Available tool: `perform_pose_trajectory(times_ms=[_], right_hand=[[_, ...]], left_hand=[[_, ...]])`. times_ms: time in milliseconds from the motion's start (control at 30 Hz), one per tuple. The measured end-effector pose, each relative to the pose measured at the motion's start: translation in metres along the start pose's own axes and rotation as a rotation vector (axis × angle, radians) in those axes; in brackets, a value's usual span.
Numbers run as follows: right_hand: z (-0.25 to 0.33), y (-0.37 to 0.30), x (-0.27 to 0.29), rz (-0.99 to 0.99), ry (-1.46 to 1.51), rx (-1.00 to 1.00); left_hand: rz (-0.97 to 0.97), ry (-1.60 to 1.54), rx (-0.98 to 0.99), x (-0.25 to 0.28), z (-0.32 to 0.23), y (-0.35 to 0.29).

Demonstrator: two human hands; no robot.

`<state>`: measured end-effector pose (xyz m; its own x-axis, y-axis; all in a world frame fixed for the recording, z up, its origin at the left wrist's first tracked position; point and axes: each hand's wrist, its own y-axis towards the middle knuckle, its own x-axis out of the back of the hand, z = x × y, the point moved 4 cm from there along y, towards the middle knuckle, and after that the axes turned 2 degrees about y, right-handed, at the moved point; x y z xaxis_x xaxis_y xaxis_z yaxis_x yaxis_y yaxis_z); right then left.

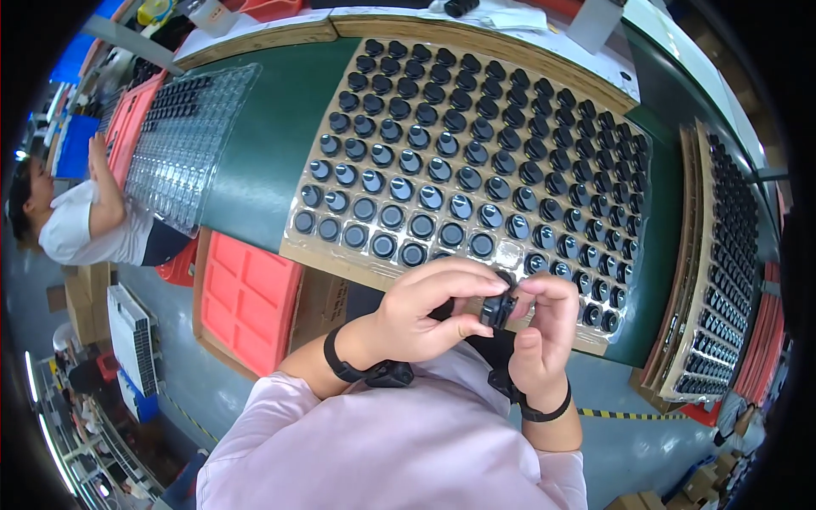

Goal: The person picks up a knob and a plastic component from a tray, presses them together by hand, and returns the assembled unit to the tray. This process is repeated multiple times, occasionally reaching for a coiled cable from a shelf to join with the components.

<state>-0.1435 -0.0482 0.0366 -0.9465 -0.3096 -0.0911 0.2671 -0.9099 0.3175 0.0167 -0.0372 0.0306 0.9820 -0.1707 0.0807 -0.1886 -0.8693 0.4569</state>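
Close to the near edge of a large clear plastic tray, my left hand pinches a small round black part between thumb and fingers. My right hand has its fingers curled, with the fingertips at the part's right side; whether they grip it is hard to make out. Rows of similar round black pieces with shiny tops sit in the tray's pockets. At least one pocket near my hands holds no piece. Beneath the tray lies a brown cardboard sheet.
The tray lies on a green work surface with a wooden ledge behind. Another clear tray lies left, beside a co-worker. Red trays stand in a box below. More filled trays are at right.
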Motion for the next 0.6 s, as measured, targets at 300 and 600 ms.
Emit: perform_pose_trajectory(times_ms=[300,600], right_hand=[[0.006,0.002,0.004,0.058,-0.325,0.08],[0.009,0.005,0.018,0.049,-0.449,0.108]], left_hand=[[0.009,0.071,0.075,0.0,-0.002,0.002],[0.065,0.093,0.11,0.001,0.013,0.003]])
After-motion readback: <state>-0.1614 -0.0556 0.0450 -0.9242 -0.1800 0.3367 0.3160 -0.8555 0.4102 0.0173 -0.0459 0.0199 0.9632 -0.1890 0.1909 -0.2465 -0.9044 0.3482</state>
